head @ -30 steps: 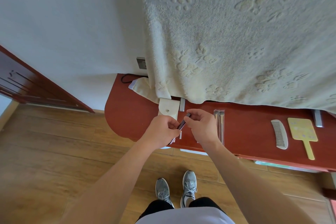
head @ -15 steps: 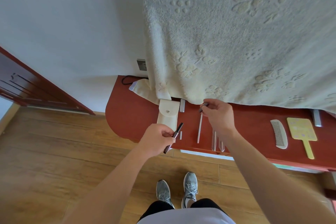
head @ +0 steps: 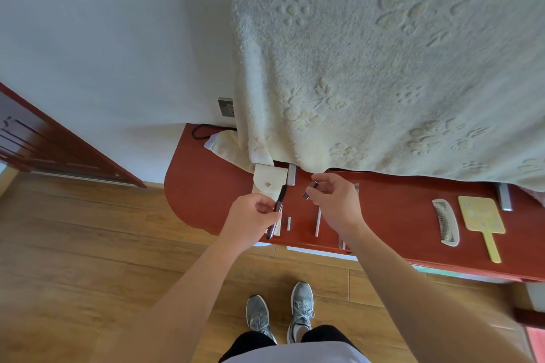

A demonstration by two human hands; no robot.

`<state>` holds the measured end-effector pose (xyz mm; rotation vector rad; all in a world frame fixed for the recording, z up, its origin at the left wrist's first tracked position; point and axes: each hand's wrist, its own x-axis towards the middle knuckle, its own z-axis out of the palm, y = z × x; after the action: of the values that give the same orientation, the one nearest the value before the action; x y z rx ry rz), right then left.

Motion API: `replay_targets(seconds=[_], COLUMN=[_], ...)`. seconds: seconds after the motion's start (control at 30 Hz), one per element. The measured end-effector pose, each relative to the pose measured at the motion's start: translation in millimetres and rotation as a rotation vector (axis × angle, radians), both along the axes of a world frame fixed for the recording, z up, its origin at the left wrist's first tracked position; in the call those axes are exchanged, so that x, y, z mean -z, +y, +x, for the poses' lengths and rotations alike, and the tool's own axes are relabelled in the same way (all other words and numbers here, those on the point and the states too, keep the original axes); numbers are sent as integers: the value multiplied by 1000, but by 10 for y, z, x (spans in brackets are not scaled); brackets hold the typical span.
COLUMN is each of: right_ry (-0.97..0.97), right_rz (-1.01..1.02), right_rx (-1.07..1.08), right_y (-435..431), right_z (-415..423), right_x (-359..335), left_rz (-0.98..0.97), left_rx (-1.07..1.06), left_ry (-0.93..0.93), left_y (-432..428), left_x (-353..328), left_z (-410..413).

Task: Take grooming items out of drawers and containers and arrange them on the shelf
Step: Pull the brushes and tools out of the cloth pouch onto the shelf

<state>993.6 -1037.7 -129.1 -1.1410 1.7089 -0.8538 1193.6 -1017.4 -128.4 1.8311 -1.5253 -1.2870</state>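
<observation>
Left hand grips a slim dark tool; right hand pinches a small dark cap.

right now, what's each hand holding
Left hand: grips a slim dark tool.
Right hand: pinches a small dark piece.
</observation>
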Motion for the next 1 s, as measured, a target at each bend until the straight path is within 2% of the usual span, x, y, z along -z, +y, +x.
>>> replay_targets(seconds=[0.33, 1.0], right_ry=[110, 380], right_rz=[94, 187], right_rx=[-32, -261], right_y=[-119, -392], right_z=[95, 368], right_x=[230, 896], left_rz=[-5, 46], left_rx=[-61, -124], left_ry=[10, 4], left_y=[-43, -264], left_x=[-37, 22], left_z=[-20, 206])
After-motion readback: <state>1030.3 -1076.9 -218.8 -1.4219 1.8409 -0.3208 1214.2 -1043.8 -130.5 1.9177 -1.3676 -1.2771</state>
